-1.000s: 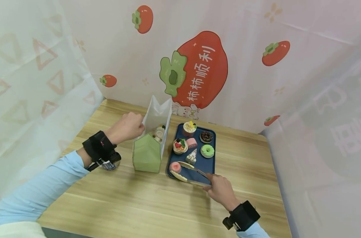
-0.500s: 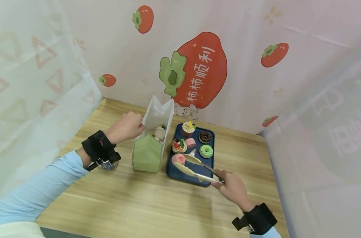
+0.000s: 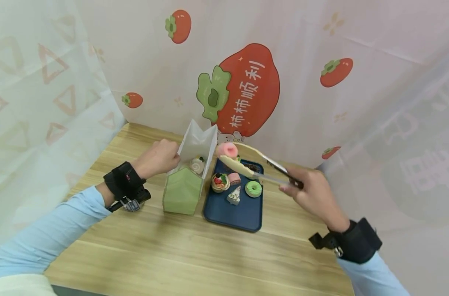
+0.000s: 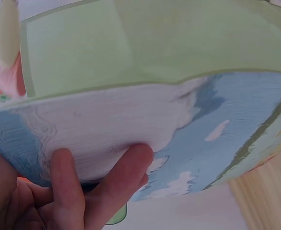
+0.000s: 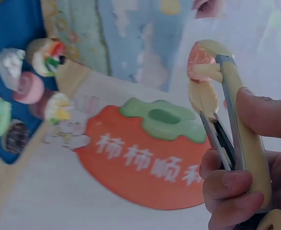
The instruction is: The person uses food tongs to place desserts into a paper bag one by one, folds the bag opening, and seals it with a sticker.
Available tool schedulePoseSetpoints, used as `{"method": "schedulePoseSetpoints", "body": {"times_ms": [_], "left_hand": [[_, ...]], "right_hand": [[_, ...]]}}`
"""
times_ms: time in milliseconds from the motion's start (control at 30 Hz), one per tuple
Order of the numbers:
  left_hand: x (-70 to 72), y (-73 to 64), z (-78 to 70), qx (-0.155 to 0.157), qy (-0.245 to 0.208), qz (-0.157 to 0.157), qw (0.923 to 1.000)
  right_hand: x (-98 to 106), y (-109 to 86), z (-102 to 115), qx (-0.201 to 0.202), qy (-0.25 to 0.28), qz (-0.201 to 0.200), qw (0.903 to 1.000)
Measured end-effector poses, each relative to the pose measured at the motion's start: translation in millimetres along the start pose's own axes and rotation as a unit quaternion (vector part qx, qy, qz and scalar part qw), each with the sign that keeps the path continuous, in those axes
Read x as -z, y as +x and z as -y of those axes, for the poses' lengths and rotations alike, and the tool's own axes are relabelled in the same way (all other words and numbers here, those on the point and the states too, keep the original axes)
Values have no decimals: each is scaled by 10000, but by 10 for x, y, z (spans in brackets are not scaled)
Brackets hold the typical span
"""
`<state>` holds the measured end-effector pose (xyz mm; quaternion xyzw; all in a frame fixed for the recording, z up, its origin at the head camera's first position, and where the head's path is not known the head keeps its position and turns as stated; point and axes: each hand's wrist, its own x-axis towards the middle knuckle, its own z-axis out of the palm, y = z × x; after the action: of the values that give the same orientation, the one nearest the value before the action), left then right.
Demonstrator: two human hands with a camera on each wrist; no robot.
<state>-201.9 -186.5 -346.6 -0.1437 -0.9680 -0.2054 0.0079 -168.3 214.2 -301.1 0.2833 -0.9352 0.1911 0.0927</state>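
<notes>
My right hand (image 3: 313,193) grips a pair of food tongs (image 3: 270,166), curled round the handles in the right wrist view. Between the cream-coloured tips sits a pink round pastry (image 3: 228,150), raised above the back of the tray and close to the right of the bag's mouth. My left hand (image 3: 158,158) holds the left edge of an upright paper bag (image 3: 183,191) with a green front panel. In the left wrist view its fingers (image 4: 121,184) lie against the bag's printed side. Inside the bag's open top, a white swirled cake (image 3: 197,165) shows.
A blue tray (image 3: 231,216) on the wooden table (image 3: 165,259) bears a fruit tart (image 3: 220,183), a pink roll (image 3: 234,178), a triangular cake slice (image 3: 234,195), a green doughnut (image 3: 253,188) and other sweets partly behind the tongs. Printed cloth walls (image 3: 298,123) enclose the table.
My right hand has lifted the pink pastry off the tray's front left corner with the tongs, carrying it up and toward the back. My left hand has stayed on the bag.
</notes>
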Motion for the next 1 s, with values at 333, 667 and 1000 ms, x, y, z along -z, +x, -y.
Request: {"method": "schedulePoseSetpoints", "body": {"times_ms": [333, 667, 1000], "left_hand": [[-22, -15, -29, 89, -232, 55, 9997], [-39, 18, -117, 297, -172, 269, 9990], [-133, 38, -189, 245, -500, 170, 9983]], "right_hand": [[227, 1128, 571, 38, -911, 1451, 9852], [-78, 1756, 1035, 420, -2473, 2413, 9375], [-502, 2094, 1263, 1173, -3089, 2353, 9140]]}}
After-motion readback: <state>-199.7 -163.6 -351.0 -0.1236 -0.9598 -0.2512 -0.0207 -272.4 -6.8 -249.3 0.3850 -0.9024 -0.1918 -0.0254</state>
